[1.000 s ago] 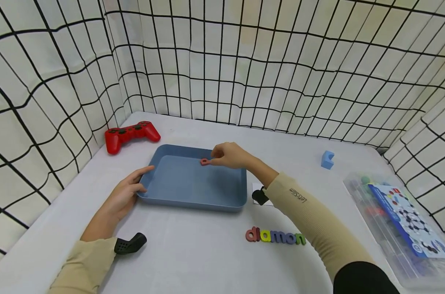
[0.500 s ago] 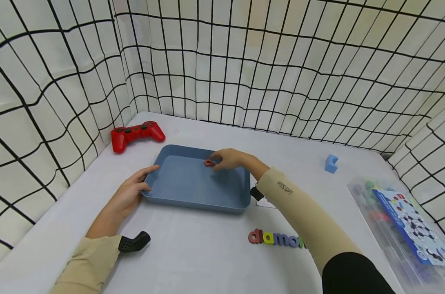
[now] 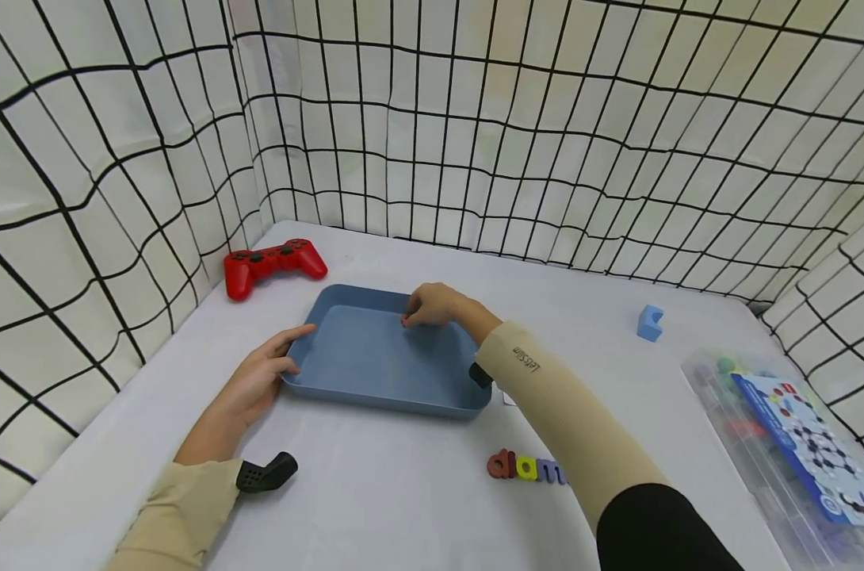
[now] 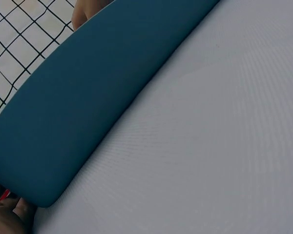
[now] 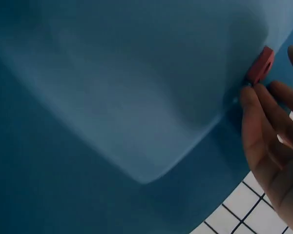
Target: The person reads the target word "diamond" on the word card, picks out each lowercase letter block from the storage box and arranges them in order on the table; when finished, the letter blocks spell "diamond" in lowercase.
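A blue-grey rectangular tray (image 3: 375,361) lies on the white table. My left hand (image 3: 250,388) rests against its left side, index finger and thumb spread straight along the rim; the other fingers are mostly hidden. In the left wrist view the tray's outer wall (image 4: 83,97) fills the upper left, with left fingers (image 4: 22,212) at its corner. My right hand (image 3: 435,305) is inside the tray near the far side. Its fingertips touch a small red toy letter (image 5: 260,66), while the thumb stands apart from it. From the head, the hand hides most of that letter.
Coloured toy letters (image 3: 525,466) stand in a row in front of the tray, partly covered by the right sleeve. A red game controller (image 3: 273,267) lies at the back left. At right are a light-blue block (image 3: 649,323) and a clear plastic box (image 3: 749,452) with a booklet.
My right hand first pinched the red letter, then loosened with the letter beside its fingertips; now its fingers are back over it. The left hand stays at the tray. The view shifts slightly.
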`<state>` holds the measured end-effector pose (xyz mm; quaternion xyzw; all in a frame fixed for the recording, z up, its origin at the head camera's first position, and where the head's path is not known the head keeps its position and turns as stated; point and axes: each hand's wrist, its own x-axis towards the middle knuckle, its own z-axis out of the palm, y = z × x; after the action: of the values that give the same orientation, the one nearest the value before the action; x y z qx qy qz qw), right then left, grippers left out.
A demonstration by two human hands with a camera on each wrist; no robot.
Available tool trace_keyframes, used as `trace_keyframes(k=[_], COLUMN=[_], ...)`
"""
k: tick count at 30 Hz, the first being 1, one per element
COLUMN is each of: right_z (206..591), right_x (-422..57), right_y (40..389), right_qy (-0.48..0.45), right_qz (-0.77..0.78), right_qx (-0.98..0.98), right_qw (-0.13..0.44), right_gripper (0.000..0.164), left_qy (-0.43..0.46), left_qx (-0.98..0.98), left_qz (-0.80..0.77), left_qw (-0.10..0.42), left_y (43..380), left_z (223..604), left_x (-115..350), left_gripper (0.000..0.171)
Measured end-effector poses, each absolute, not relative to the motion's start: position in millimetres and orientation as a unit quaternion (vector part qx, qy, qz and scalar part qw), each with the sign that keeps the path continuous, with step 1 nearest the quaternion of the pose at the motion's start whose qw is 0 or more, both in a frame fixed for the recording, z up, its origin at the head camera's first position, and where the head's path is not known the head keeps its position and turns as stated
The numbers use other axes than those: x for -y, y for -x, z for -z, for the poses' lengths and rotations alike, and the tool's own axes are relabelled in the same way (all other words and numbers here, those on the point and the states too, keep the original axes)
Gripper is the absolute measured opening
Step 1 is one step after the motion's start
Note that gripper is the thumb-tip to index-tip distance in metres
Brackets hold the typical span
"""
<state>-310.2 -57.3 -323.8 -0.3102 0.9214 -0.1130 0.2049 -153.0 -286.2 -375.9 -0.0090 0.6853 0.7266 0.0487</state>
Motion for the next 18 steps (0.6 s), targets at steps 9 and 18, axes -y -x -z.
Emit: trace_keyframes(k=[9, 18], right_z=[331, 330], right_x=[66, 66], right_y=[300, 299], right_qy=[0.314, 0.357], right_qz=[0.075, 0.099], right_qx=[-0.934, -0.912], right_qw=[0.152, 0.179], right_gripper=[0.021, 0.02], left_qy=[0.005, 0.005], left_qx=[-0.687, -0.688], left_qz=[-0.725, -0.724], left_qw=[0.047, 0.045], left_y=[153, 153], left_z=[377, 378], left_x=[285, 287], left_gripper=[0.059, 0.06])
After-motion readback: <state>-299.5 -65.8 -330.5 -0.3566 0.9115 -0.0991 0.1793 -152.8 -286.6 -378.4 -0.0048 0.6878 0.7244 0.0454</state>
